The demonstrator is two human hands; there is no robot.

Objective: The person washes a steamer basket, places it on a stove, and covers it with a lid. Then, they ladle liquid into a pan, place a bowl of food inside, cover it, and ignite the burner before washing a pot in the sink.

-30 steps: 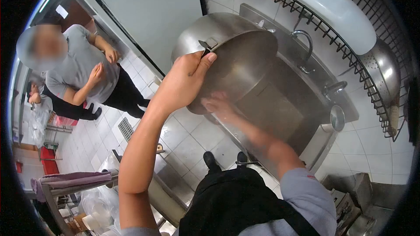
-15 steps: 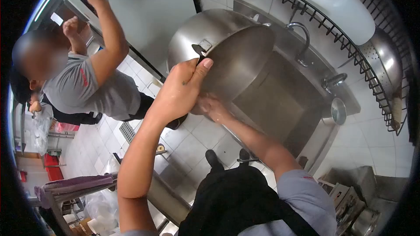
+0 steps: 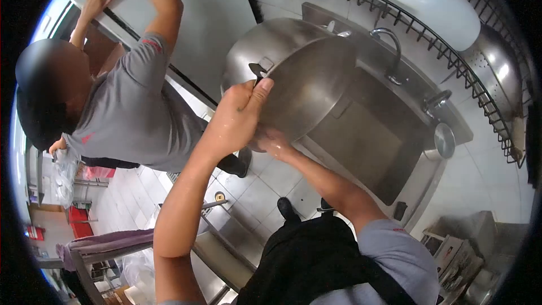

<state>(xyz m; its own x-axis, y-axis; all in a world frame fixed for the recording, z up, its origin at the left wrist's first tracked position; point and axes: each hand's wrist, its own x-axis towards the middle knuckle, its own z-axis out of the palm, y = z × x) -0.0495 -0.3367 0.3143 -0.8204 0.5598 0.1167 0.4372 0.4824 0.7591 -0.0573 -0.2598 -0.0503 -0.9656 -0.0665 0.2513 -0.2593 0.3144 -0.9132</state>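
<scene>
A large steel bowl (image 3: 305, 90) is tilted over the left end of the sink (image 3: 367, 147), its mouth turned toward the basin. My left hand (image 3: 240, 113) is closed around a dark handle (image 3: 257, 71) on the bowl's near side, thumb on top. Lower down, my right hand (image 3: 274, 141) grips the bowl's bottom rim, its fingertips partly hidden by the bowl. The skin of both hands looks wet. The bowl's far end rests by the back ledge of the sink.
Two taps (image 3: 389, 51) stand along the sink's back edge, with a metal cup (image 3: 443, 141) at its right. A wire rack (image 3: 395, 14) with a white container and a colander hangs above. To my left, a co-worker (image 3: 130, 101) reaches up to a grey panel (image 3: 209, 17).
My hands keep their hold on the bowl, which has shifted slightly. The co-worker has moved closer, with one hand now flat against the panel.
</scene>
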